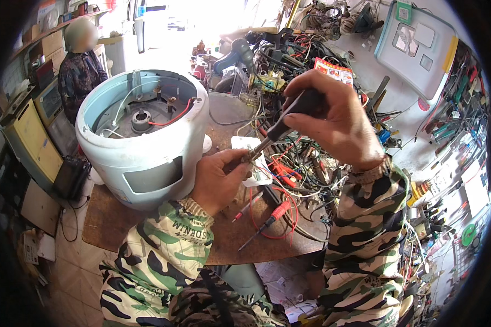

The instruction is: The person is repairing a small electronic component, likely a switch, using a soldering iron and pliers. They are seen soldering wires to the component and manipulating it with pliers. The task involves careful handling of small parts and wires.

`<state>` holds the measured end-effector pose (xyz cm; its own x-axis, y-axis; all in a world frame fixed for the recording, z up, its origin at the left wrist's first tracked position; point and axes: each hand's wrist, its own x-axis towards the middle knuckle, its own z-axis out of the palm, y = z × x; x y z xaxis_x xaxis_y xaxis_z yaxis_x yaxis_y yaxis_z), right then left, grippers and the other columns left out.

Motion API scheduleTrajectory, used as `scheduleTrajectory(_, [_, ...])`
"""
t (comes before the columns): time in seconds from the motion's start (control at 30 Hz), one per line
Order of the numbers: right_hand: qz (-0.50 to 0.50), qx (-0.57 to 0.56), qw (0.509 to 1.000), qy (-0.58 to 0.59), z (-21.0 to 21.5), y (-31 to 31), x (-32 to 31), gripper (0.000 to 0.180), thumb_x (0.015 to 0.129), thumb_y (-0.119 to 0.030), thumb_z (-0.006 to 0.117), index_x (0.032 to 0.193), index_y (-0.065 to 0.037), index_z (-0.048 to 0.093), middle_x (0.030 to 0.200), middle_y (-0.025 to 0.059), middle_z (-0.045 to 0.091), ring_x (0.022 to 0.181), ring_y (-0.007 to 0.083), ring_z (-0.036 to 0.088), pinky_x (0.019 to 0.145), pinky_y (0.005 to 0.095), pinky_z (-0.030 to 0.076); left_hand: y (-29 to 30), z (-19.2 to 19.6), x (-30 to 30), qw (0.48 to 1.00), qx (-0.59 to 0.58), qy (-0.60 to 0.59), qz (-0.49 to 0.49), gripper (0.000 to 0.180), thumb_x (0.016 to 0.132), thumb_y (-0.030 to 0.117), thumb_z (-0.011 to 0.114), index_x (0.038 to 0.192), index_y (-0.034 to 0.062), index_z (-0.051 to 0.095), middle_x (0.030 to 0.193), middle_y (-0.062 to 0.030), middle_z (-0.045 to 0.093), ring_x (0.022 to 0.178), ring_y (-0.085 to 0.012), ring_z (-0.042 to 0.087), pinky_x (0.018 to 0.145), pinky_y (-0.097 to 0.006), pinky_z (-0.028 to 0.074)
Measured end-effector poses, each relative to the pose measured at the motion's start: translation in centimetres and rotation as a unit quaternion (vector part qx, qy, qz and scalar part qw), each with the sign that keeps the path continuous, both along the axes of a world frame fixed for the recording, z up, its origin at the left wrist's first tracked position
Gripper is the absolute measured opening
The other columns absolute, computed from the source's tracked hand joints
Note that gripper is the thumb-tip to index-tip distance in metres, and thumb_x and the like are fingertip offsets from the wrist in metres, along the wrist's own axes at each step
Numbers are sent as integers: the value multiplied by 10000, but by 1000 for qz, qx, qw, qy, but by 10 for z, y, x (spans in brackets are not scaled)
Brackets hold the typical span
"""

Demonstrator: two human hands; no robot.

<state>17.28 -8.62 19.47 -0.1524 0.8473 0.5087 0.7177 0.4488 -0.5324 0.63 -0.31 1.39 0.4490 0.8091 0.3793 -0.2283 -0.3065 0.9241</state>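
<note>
Left hand (217,182) pinched a small white part (255,166) beside the pale-blue cooker shell (147,158); right hand (333,122) gripped a screwdriver (281,128), tip meeting it.

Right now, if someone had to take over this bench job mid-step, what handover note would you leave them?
Left hand: fingers pinch a small white part over the brown work mat.
Right hand: gripping a black-handled tool, its metal tip down on the white part.
Pale blue appliance housing: open on the mat to the left, inner wiring exposed, untouched by either hand.
Red and black test probes: lying loose on the mat in front of the hands.
Done: housing opened. Left: work on the white part is under way; housing not yet closed.
</note>
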Motion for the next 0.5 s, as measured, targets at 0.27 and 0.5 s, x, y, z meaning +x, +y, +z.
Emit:
scheduleTrajectory(0.27, [-162, 227, 928, 246, -26, -15, 80, 182, 863, -59, 740, 954, 33, 611, 805, 83, 675, 667, 122, 634, 595, 245, 523, 1, 4, 5, 999, 28, -26, -31, 219, 931, 19, 659, 1130, -73, 657, 942, -62, 709, 792, -90, 670, 709, -226, 555])
scheduleTrajectory(0.5, [-207, 15, 963, 173, -172, 33, 107, 143, 761, -49, 752, 835, 21, 651, 757, 70, 678, 654, 130, 619, 605, 287, 502, -1, 3, -1, 999, 41, 12, 8, 213, 896, -36, 662, 1101, -95, 658, 894, -64, 709, 789, -85, 665, 693, -233, 542])
